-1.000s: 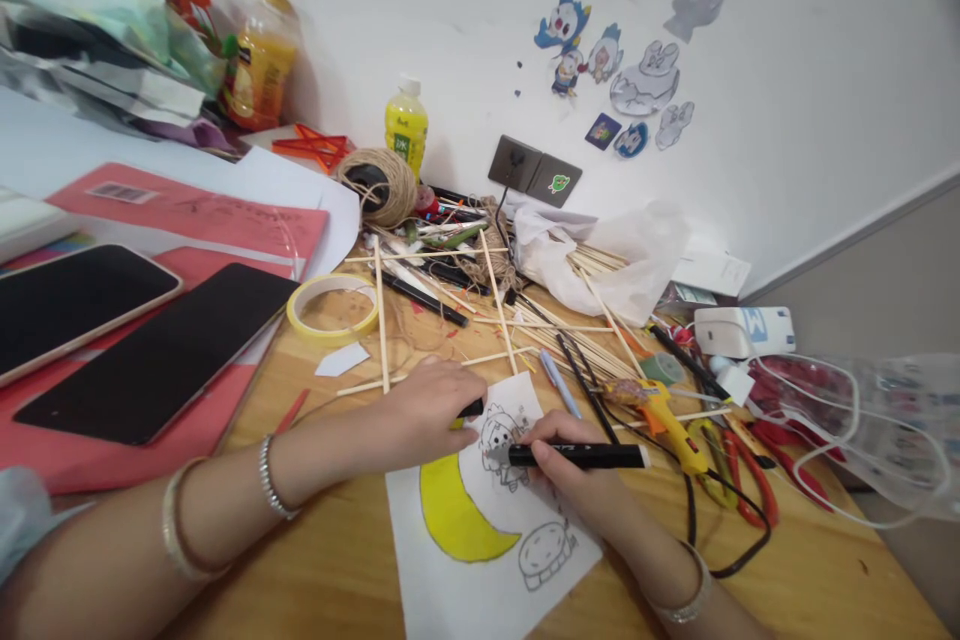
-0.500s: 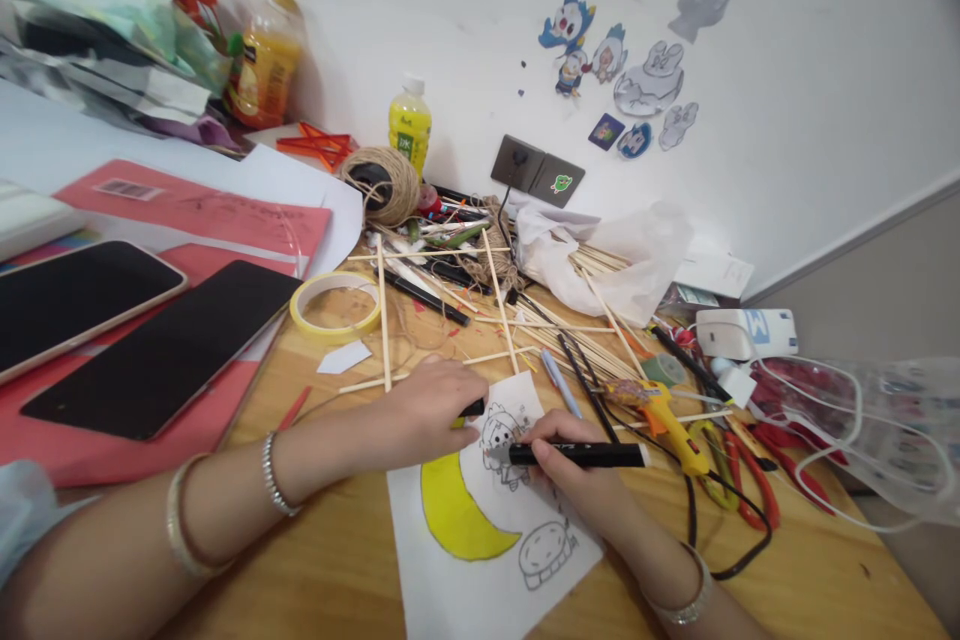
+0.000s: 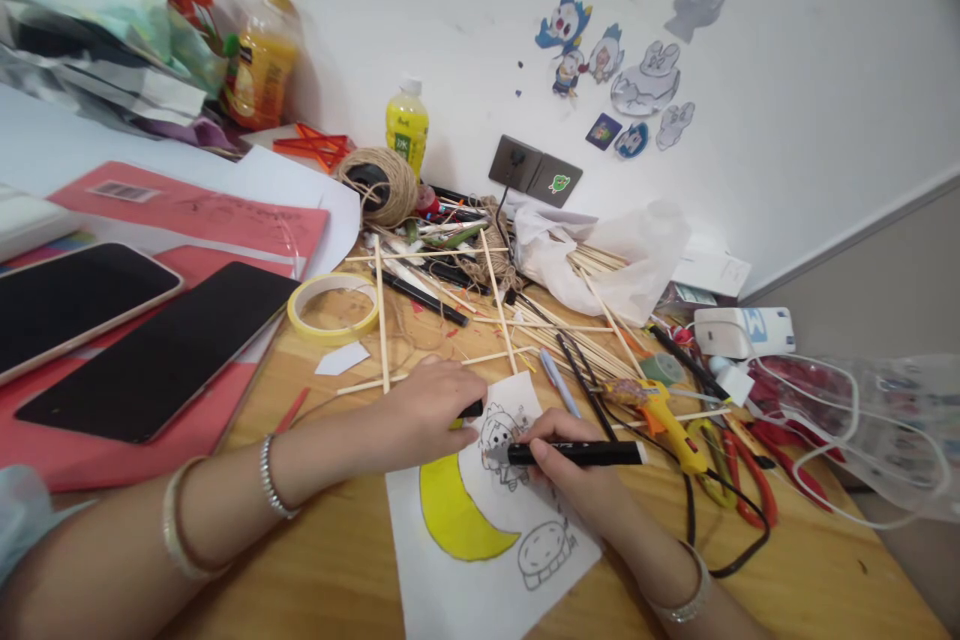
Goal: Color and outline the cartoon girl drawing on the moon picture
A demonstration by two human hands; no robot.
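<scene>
Grips blk marker [image 3: 611, 454] tight in R hand [image 3: 570, 470], tip at small figure [image 3: 496, 435] on white paper [image 3: 424, 600], flat on table [image 3: 300, 580]. Pinches blk item [image 3: 472, 409], mostly hidden, in L hand [image 3: 431, 405] at paper's upper-L edge. Shows moon [image 3: 451, 517] filled yellow, prob. done; figure part grey, prob. unfinished; drum-like drawing [image 3: 544, 555] outline only, uncolored.

Near six o'clock, the left hand [image 3: 431, 405] hides most of the black object [image 3: 473, 409] it holds, so I cannot identify it. The bottom edge cuts the paper [image 3: 431, 600], and the left edge one phone [image 3: 79, 305] at nine o'clock. Lettering on the marker [image 3: 581, 454] is too small for me.
</scene>
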